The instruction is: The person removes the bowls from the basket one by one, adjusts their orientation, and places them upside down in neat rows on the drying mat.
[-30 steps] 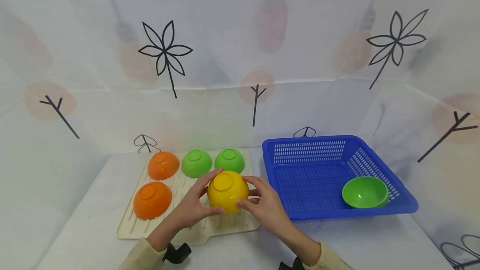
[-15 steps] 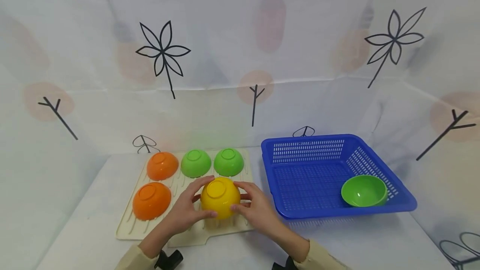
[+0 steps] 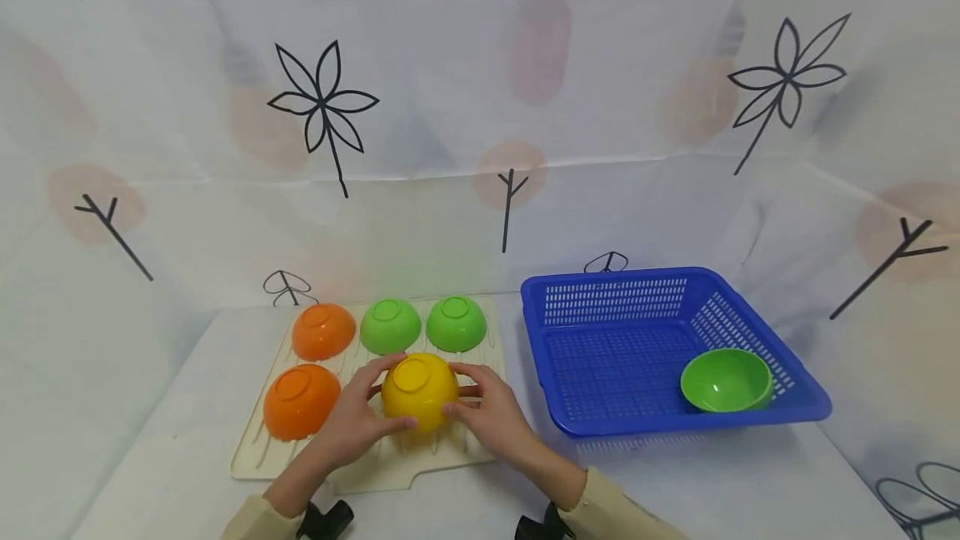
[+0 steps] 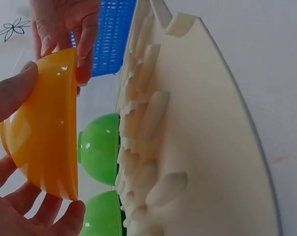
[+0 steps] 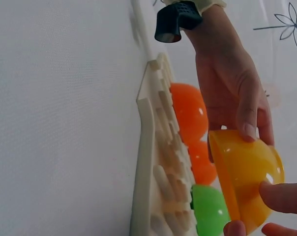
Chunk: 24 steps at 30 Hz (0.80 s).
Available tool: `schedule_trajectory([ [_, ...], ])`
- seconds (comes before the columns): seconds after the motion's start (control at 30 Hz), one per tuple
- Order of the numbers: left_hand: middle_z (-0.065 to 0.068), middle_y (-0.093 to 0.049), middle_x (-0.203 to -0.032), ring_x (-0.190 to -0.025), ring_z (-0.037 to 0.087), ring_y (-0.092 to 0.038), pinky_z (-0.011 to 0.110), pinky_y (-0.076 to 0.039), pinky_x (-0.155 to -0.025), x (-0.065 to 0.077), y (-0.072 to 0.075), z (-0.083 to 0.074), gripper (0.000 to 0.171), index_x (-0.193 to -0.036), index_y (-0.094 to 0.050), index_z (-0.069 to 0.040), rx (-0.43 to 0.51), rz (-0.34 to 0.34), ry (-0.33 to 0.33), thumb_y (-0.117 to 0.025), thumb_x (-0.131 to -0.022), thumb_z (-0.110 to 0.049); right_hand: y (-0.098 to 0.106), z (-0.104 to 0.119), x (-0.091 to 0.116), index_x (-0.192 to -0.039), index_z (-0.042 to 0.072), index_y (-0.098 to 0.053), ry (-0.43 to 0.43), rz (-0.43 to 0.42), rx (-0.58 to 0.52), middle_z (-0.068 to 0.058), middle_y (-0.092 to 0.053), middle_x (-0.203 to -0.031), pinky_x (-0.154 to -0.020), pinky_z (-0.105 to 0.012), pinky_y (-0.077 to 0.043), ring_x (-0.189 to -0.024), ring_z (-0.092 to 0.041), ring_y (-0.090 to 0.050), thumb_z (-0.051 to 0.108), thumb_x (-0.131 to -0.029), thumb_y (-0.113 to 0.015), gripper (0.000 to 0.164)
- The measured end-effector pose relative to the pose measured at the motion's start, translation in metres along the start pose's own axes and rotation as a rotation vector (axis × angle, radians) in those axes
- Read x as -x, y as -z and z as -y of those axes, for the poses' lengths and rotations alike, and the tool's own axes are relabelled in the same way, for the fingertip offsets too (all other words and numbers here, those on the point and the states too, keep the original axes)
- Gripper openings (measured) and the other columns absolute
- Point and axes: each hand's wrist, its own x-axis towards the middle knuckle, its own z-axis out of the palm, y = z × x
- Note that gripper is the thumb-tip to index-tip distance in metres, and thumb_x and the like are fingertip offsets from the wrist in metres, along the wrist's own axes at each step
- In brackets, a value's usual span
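Note:
A yellow bowl (image 3: 420, 394) is held upside down between both hands, above the cream drying rack (image 3: 375, 469). On its left side my left hand (image 3: 356, 419) grips it with thumb in front and fingers behind. My right hand (image 3: 491, 413) holds the opposite side the same way. In the left wrist view a gap shows between the rim of the yellow bowl (image 4: 47, 128) and the rack's ridges (image 4: 156, 115). Upturned on the rack behind it are two green bowls, one at left (image 3: 390, 326) and one at right (image 3: 456, 323). Two orange bowls (image 3: 302, 401) lie upturned along the rack's left side.
To the right stands a blue plastic basket (image 3: 600, 357) with perforated sides. One green bowl (image 3: 726, 380) sits in it, mouth up, near its front right corner. A patterned white cloth (image 3: 420, 223) hangs behind the white table (image 3: 172, 432).
Both hands have carried the yellow bowl to the left and slightly down over the rack, keeping their hold on it. The other bowls and the basket have stayed in place.

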Motion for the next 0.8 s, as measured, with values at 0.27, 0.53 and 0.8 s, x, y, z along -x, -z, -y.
schedule_trajectory([
  [0.27, 0.007, -0.046, -0.148, -0.136, 0.033, -0.04, 0.061, -0.039, -0.106, 0.0, 0.008, 0.006, 0.084, -0.143, -0.048, -0.02, -0.054, -0.04, 0.052, -0.091, -0.072, -0.03, -0.008, -0.004, 0.0, -0.132, 0.001, -0.06, -0.011, 0.023, -0.025, -0.019, -0.058, -0.132, -0.086, -0.034, -0.057, -0.109, -0.034, -0.065, 0.003, -0.089, -0.074, 0.046],
  [0.53, 0.007, -0.045, -0.148, -0.135, 0.032, -0.04, 0.06, -0.037, -0.107, 0.001, 0.015, 0.014, 0.085, -0.144, -0.047, -0.02, -0.073, -0.065, 0.078, -0.091, -0.072, -0.027, -0.016, -0.003, -0.001, -0.133, 0.001, -0.061, -0.03, 0.056, -0.082, -0.016, -0.061, -0.133, -0.093, -0.036, -0.054, -0.121, -0.033, -0.059, 0.0, -0.09, -0.07, 0.044],
  [0.8, 0.01, -0.041, -0.15, -0.138, 0.034, -0.037, 0.062, -0.034, -0.109, 0.003, 0.02, 0.016, 0.085, -0.145, -0.044, -0.018, -0.069, -0.063, 0.1, -0.09, -0.074, -0.023, -0.024, -0.003, -0.002, -0.136, -0.003, -0.057, -0.003, 0.111, -0.154, -0.016, -0.054, -0.142, -0.1, -0.041, -0.048, -0.132, -0.03, -0.05, -0.001, -0.092, -0.067, 0.045],
])
